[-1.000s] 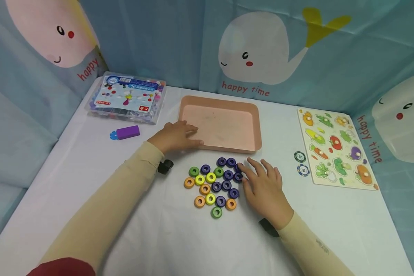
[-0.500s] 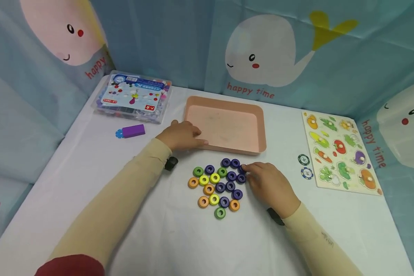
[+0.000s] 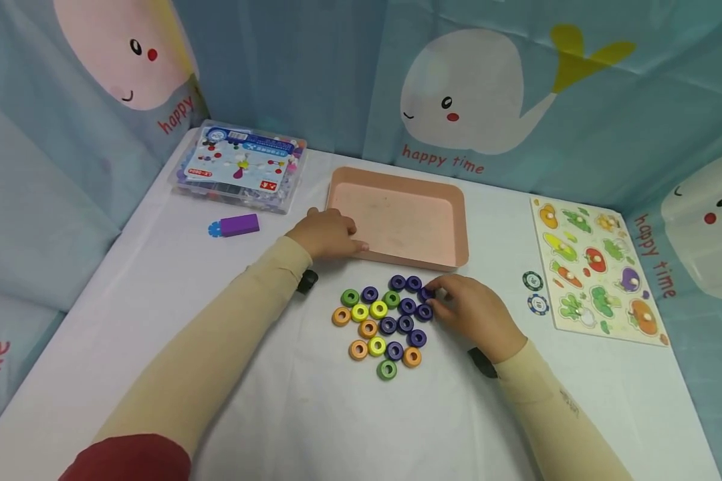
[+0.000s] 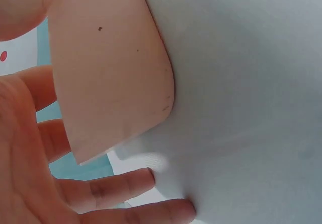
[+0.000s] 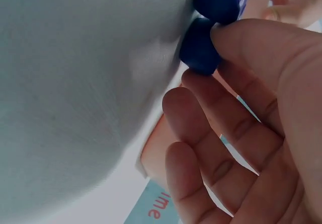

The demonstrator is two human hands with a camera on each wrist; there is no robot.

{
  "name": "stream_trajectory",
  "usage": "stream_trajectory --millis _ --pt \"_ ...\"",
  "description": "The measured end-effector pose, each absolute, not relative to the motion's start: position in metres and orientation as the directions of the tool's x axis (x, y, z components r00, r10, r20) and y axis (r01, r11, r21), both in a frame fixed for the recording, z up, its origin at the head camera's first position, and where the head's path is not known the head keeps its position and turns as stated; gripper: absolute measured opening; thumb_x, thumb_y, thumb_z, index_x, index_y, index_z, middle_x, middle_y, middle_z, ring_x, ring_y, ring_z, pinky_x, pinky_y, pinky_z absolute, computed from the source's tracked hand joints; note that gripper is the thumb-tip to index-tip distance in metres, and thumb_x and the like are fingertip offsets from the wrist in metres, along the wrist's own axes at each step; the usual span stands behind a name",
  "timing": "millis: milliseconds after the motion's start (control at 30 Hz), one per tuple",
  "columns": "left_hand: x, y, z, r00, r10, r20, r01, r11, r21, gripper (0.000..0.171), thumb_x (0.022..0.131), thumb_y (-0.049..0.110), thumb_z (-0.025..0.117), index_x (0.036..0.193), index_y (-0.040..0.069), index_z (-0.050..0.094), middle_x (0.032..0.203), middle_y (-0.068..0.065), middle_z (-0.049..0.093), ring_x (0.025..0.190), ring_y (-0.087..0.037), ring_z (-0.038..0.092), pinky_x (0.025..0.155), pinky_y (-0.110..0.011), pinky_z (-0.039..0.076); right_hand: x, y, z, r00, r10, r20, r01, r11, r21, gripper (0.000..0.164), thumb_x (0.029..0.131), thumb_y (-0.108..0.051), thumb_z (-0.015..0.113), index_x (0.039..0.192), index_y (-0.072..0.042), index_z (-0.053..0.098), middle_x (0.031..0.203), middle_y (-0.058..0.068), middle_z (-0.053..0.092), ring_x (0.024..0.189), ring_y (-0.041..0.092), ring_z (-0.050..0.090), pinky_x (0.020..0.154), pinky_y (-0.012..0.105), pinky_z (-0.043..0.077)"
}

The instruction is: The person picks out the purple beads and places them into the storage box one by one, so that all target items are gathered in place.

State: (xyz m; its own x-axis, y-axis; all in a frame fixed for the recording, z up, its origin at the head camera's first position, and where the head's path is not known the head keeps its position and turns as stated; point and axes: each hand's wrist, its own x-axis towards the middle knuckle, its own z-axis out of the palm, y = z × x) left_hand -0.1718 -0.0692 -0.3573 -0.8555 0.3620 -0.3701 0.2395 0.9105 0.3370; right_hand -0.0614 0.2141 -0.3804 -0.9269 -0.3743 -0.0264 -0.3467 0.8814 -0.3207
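Note:
My left hand point(image 3: 326, 234) holds the near left corner of a shallow pink tray point(image 3: 406, 224). In the left wrist view its thumb overlaps the tray wall point(image 4: 110, 73), while two fingers pass behind the edge and two reach toward the table. On the right side of a group of small rings, my right hand point(image 3: 476, 314) pinches a dark blue ring point(image 5: 198, 48) between thumb and index finger. Another blue ring point(image 5: 221, 0) sits right beside it. Several dark blue, yellow point(image 3: 359, 312), orange point(image 3: 341, 316) and green rings point(image 3: 387, 370) lie flat on the white cloth.
A clear box of colourful parts point(image 3: 237, 167) lies at the back left, a purple block point(image 3: 239, 225) with a blue toothed piece in front of it. To the right are two poker chips point(image 3: 533, 280) and a vegetable puzzle board point(image 3: 595, 267). A printed curtain point(image 3: 313, 73) surrounds the table.
My right hand's spread fingers have drawn together onto the blue ring at the group's right edge. The left hand stays at the tray corner. The whole head view has shifted slightly.

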Motion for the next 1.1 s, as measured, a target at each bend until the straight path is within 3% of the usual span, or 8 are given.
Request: stream_trajectory --millis 267,500,700,867,933,1100 --pt "-0.174 -0.071 -0.362 -0.851 0.373 -0.370 0.251 0.907 0.337 0.063 0.093 0.060 0.057 0.136 0.014 0.062 0.139 -0.013 0.059 0.120 -0.039 0.050 0.105 -0.053 0.040 -0.063 0.214 -0.376 -0.926 -0.375 -0.043 -0.341 0.880 -0.331 0.025 0.091 -0.026 0.073 0.114 -0.020 0.069 0.109 -0.005 0.071 0.091 0.015 0.065 0.079 0.036 0.054" --pt "-0.174 -0.071 -0.364 -0.856 0.375 -0.355 0.254 0.905 0.342 0.064 0.092 0.061 0.056 0.136 0.015 0.062 0.138 -0.013 0.059 0.117 -0.041 0.050 0.102 -0.054 0.042 -0.075 0.209 -0.342 -0.949 -0.314 -0.028 -0.286 0.894 -0.346 0.022 0.092 -0.030 0.069 0.113 -0.022 0.070 0.103 -0.006 0.071 0.088 0.016 0.062 0.072 0.034 0.051" --pt "-0.175 -0.073 -0.364 -0.857 0.377 -0.351 0.254 0.903 0.347 0.065 0.093 0.061 0.056 0.137 0.015 0.061 0.139 -0.013 0.059 0.116 -0.039 0.050 0.102 -0.052 0.041 -0.145 0.198 -0.325 -0.967 -0.256 -0.011 -0.234 0.897 -0.376 0.019 0.093 -0.032 0.069 0.108 -0.021 0.072 0.103 -0.002 0.073 0.083 0.020 0.061 0.072 0.038 0.049" --pt "-0.175 -0.075 -0.362 -0.850 0.382 -0.362 0.249 0.898 0.362 0.065 0.092 0.060 0.057 0.138 0.014 0.060 0.139 -0.013 0.058 0.117 -0.039 0.049 0.103 -0.052 0.040 -0.206 0.191 -0.336 -0.959 -0.237 -0.153 -0.172 0.921 -0.349 0.025 0.096 -0.034 0.067 0.115 -0.018 0.070 0.118 0.003 0.070 0.104 0.024 0.060 0.097 0.047 0.047" --pt "-0.174 -0.074 -0.361 -0.849 0.385 -0.363 0.252 0.897 0.363 0.065 0.092 0.060 0.057 0.138 0.014 0.060 0.139 -0.013 0.058 0.118 -0.039 0.049 0.104 -0.052 0.040 -0.221 0.190 -0.342 -0.951 -0.234 -0.200 -0.165 0.936 -0.310 0.027 0.097 -0.033 0.067 0.118 -0.017 0.069 0.121 0.004 0.069 0.110 0.025 0.059 0.104 0.048 0.045" --pt "-0.174 -0.073 -0.358 -0.851 0.384 -0.357 0.257 0.899 0.355 0.065 0.092 0.061 0.058 0.137 0.014 0.061 0.138 -0.013 0.059 0.117 -0.038 0.050 0.103 -0.052 0.041 -0.239 0.184 -0.350 -0.948 -0.229 -0.221 -0.172 0.953 -0.251 0.025 0.096 -0.029 0.067 0.118 -0.016 0.067 0.117 0.004 0.069 0.102 0.026 0.059 0.101 0.048 0.046"
